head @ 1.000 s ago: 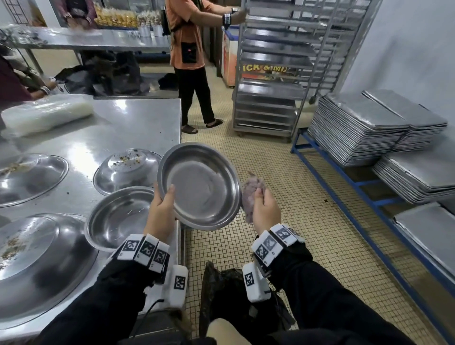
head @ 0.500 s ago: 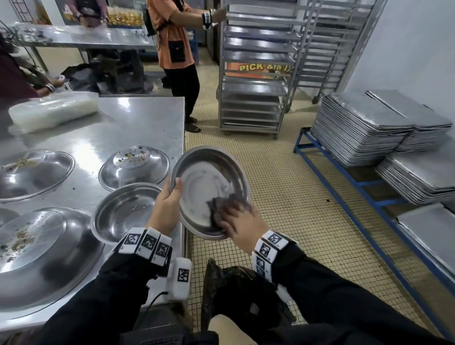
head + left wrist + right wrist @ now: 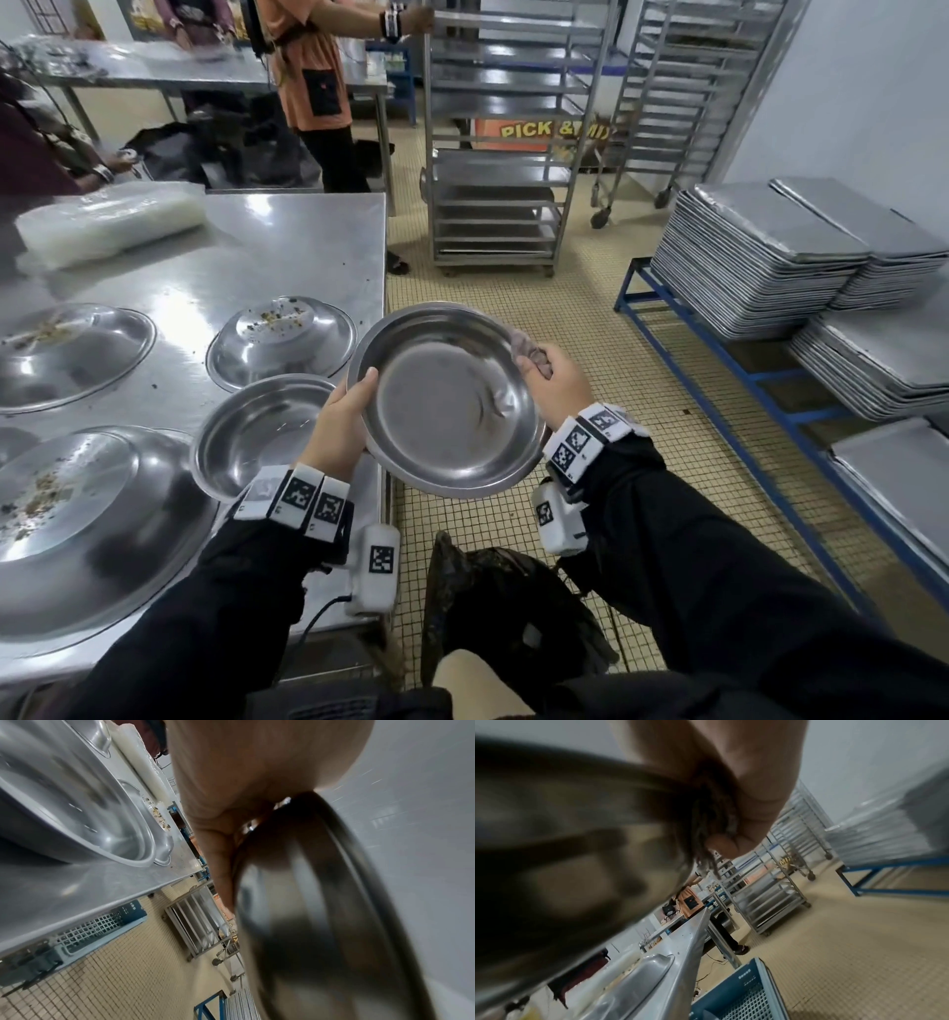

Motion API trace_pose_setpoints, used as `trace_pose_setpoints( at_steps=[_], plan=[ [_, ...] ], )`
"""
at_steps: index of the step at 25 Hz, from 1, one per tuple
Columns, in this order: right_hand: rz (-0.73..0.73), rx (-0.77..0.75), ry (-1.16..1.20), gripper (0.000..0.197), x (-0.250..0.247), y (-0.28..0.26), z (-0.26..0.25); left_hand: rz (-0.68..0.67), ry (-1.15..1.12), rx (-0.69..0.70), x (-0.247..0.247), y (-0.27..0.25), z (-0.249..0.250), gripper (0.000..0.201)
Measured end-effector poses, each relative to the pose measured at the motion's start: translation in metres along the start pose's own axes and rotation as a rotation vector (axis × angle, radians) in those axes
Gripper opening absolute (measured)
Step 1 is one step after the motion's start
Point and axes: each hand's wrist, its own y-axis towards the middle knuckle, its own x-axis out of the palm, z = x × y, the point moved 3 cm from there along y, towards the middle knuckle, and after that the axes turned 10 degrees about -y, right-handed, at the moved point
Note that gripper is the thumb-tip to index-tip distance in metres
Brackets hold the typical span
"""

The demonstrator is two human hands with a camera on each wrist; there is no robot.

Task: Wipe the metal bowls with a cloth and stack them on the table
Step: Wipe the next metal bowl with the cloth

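Holding the bowl (image 3: 447, 406) off the tabletop's (image 3: 287, 257) right edge: left hand (image 3: 339, 426) grips its rim, right hand (image 3: 552, 377) clutches the cloth (image 3: 524, 343); a slipped rim likely drops it to the floor (image 3: 590, 318).

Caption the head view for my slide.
Left hand holds a metal bowl while right hand wipes its rim with a cloth.

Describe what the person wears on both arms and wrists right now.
Both arms are in black long sleeves. The left hand and right hand are bare. Each wrist carries a band of white blocks printed with black square markers, plus a white box with a marker underneath. A thin dark cable leaves the left box.
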Motion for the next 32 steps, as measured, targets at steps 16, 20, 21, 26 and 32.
trace_pose_setpoints(
  at_steps=[16,20,21,26,32],
  plan=[
    [-0.066,0.038,0.169,0.027,-0.023,-0.025,0.004,-0.112,-0.065,-0.145,0.001,0.005,-0.016,0.042],
    [-0.019,0.184,0.367,0.032,-0.008,-0.037,0.009,0.06,0.011,-0.076,0.015,0.004,-0.024,0.043],
    [0.02,0.209,0.369,0.03,-0.003,-0.04,0.009,0.091,0.04,-0.039,0.02,0.002,-0.026,0.04],
    [0.036,0.218,0.304,0.023,-0.019,-0.037,0.012,-0.101,-0.038,-0.038,0.017,0.005,-0.018,0.076],
    [-0.092,0.084,0.153,0.03,-0.04,-0.025,-0.005,-0.203,-0.032,-0.027,0.02,0.004,-0.004,0.035]
  ],
)
